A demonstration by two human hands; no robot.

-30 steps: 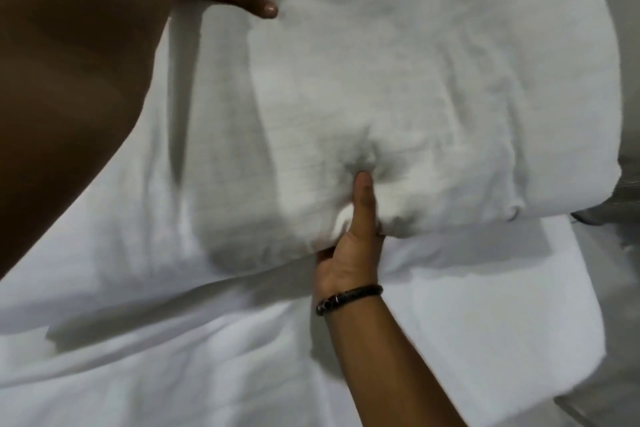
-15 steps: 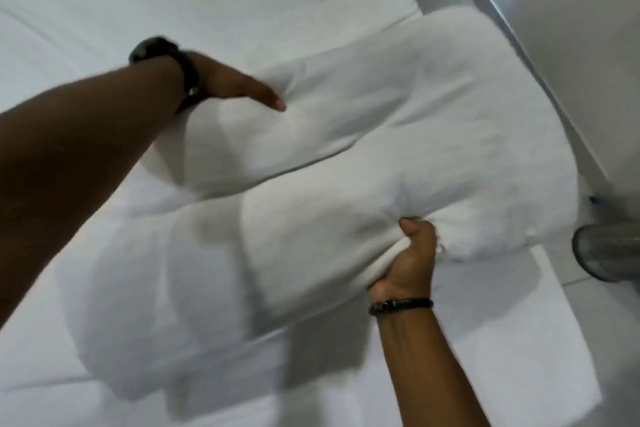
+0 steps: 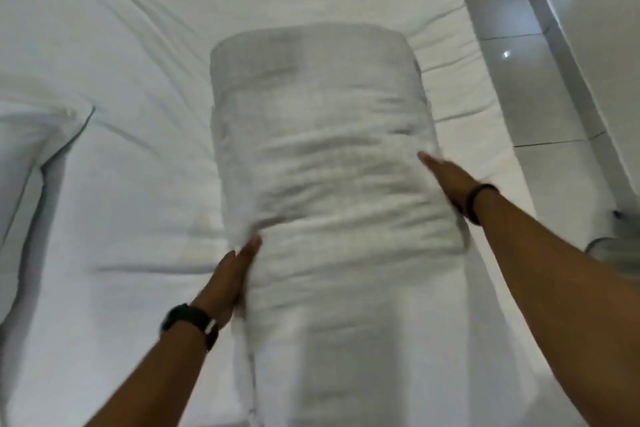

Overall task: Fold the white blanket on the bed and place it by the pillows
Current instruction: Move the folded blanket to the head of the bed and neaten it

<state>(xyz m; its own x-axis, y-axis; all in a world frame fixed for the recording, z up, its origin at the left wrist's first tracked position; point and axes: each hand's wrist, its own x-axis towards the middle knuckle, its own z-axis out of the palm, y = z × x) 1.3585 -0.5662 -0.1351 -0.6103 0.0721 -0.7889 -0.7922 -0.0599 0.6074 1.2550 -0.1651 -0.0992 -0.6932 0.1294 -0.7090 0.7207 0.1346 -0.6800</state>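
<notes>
A: Head view, change log: the folded white quilted blanket (image 3: 322,184), carried in the air half a second ago, now lies as a long bundle on the white bed sheet (image 3: 138,45).

B: Hands?

A: Both have let go of their pinches. Left hand (image 3: 230,279) and right hand (image 3: 450,184) lie flat with straight fingers against its two sides, holding nothing.

B: Pillows?

A: White pillow (image 3: 31,163) sits near, to the left. Judgement: placement nearly done; squaring remains.

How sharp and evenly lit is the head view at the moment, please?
Head view: soft motion blur throughout, most on the folded blanket and both hands, left hand and right hand; flat dim light; glare spots on the wall panel; wide-angle bending at edges.
</notes>
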